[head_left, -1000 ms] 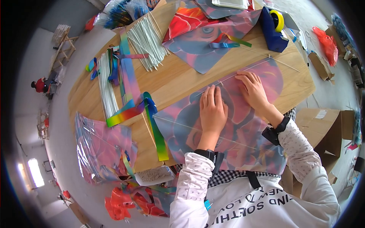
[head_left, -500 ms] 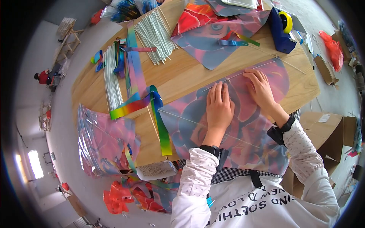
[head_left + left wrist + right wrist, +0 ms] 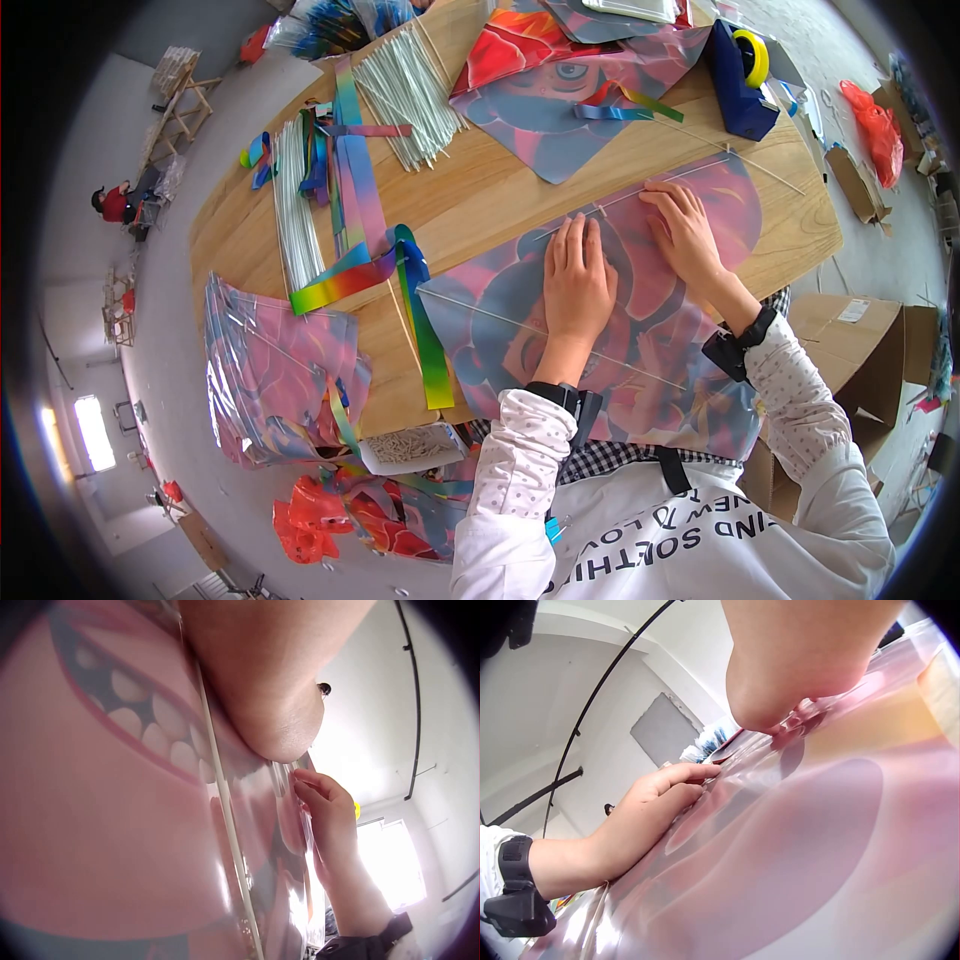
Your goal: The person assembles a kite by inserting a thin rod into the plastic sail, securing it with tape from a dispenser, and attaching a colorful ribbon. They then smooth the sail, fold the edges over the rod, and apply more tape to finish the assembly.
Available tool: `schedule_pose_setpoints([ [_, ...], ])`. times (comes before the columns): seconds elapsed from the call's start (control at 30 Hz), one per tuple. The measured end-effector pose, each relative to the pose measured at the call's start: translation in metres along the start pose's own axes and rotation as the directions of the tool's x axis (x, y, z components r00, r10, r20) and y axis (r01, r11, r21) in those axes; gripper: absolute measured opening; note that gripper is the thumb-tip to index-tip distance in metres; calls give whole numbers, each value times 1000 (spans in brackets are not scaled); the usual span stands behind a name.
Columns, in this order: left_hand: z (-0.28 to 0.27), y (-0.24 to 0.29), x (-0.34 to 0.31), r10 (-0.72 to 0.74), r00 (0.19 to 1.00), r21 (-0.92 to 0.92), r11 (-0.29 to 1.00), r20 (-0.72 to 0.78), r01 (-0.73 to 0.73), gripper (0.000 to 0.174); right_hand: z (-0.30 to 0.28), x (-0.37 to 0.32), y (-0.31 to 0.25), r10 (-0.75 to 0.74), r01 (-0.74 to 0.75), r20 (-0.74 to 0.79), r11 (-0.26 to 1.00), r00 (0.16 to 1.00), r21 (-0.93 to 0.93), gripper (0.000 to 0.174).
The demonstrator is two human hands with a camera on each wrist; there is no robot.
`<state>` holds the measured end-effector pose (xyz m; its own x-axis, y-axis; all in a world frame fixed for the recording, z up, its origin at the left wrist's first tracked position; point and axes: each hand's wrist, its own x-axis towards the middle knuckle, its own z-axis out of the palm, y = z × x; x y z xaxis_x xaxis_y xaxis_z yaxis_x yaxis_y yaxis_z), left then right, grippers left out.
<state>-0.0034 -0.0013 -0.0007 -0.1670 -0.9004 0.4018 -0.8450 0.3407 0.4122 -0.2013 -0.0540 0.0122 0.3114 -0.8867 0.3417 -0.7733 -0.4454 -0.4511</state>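
Observation:
A printed plastic kite sheet (image 3: 480,345) in pink and grey-blue lies across the near side of the table. One thin pale rod (image 3: 560,333) crosses it, and another rod (image 3: 660,183) runs along its far edge. My left hand (image 3: 580,285) rests on the sheet with fingers stretched forward, tips beside a small joint in the far rod. To its right, my right hand (image 3: 685,240) lies with its fingertips at that same edge, over the rod. In the right wrist view, the left hand (image 3: 645,817) lies low against the glossy sheet. Its thumb sits close to the fingers.
Bundles of white rods (image 3: 410,95) and rainbow ribbons (image 3: 345,280) lie at the left. Another printed sheet (image 3: 545,120) is at the back, beside a blue tape dispenser (image 3: 735,95). A white box of small pieces (image 3: 410,450) stands by the near-left edge; a cardboard box (image 3: 850,335) is at right.
The head view has shifted slightly, so the table appears a little further right than a second ago. Both hands keep their places on the sheet.

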Motion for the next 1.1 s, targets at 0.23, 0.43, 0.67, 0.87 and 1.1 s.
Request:
schedule_pose_setpoints([
  [0.23, 0, 0, 0, 5, 1000, -4, 1000, -2, -5, 45, 0, 0, -1, 7, -7, 3, 1000, 1000, 10, 34],
  [0.43, 1, -1, 0, 11, 1000, 6, 1000, -10, -11, 44, -2, 0, -2, -6, 6, 0, 1000, 1000, 7, 35],
  [0.67, -1, 1, 0, 3, 1000, 4, 1000, -12, -3, 43, -1, 10, -13, -24, 24, 18, 999, 1000, -25, 41],
  [0.87, -2, 1, 1, -3, 1000, -5, 1000, 16, 3, 49, 15, 30, -22, -122, 119, 45, 991, 992, 68, 34],
  [1.1, -4, 2, 2, -6, 1000, -18, 1000, -7, 6, 43, 22, 34, -23, -136, 133, 21, 987, 991, 85, 23],
])
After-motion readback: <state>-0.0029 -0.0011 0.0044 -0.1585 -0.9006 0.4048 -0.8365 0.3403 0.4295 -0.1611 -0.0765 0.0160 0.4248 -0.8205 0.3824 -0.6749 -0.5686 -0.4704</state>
